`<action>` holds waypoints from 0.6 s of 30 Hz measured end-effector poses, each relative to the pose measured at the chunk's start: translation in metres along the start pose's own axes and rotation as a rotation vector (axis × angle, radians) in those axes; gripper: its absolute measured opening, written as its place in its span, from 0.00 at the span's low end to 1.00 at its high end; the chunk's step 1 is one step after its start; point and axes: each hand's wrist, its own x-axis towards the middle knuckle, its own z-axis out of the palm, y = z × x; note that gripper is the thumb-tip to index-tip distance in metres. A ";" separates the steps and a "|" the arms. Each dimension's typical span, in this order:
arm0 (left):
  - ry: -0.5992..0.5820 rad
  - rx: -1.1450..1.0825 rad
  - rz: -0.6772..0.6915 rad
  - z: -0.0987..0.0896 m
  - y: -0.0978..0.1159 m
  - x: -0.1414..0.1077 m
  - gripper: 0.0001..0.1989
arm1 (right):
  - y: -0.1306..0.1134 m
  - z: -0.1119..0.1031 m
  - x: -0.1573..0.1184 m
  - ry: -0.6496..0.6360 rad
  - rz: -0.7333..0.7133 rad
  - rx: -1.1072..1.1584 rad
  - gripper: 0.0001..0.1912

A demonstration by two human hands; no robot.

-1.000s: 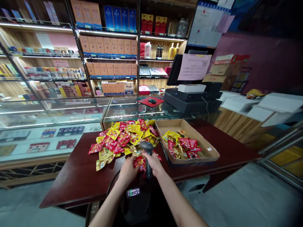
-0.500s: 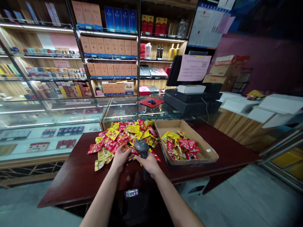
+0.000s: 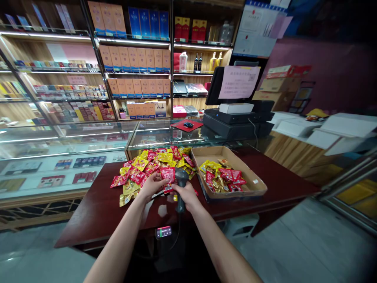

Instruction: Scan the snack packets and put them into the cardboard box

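At the far left a glass display case (image 3: 61, 151) stands behind the dark wooden desk (image 3: 88, 212), and on the desk's left part lies a loose heap of red, yellow and gold packets (image 3: 137, 177); its near edge lies close to the working hand, so a low sweep of the forearm could push some toward the desk's edge. The left hand (image 3: 152, 185) is pinched on a red packet (image 3: 167, 175), held up in front of the heap; a glossy wrapper and a light grip could let it slip or crease. Below glows a small lit screen (image 3: 163, 232). Just right of the packet is a dark handheld scanner (image 3: 182, 177), its handle clasped by the right hand (image 3: 189, 197), whose thumb reaches to the packet's lower edge and might cover print. The scanner's cord (image 3: 179, 232) hangs below and could snag. Rightmost, the shallow cardboard tray (image 3: 259, 189) holds more packets (image 3: 231, 175); a swinging elbow could nudge it.
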 end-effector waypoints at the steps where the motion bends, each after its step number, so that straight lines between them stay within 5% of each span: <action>1: -0.043 -0.040 -0.050 -0.001 0.000 0.000 0.21 | -0.001 0.000 -0.001 -0.003 0.005 0.014 0.13; 9: -0.273 -0.170 -0.162 -0.001 0.010 -0.012 0.18 | -0.006 -0.002 -0.016 -0.015 0.131 0.029 0.13; 18: -0.175 -0.160 -0.223 -0.002 0.009 -0.012 0.16 | 0.000 -0.003 -0.020 0.005 0.063 0.143 0.08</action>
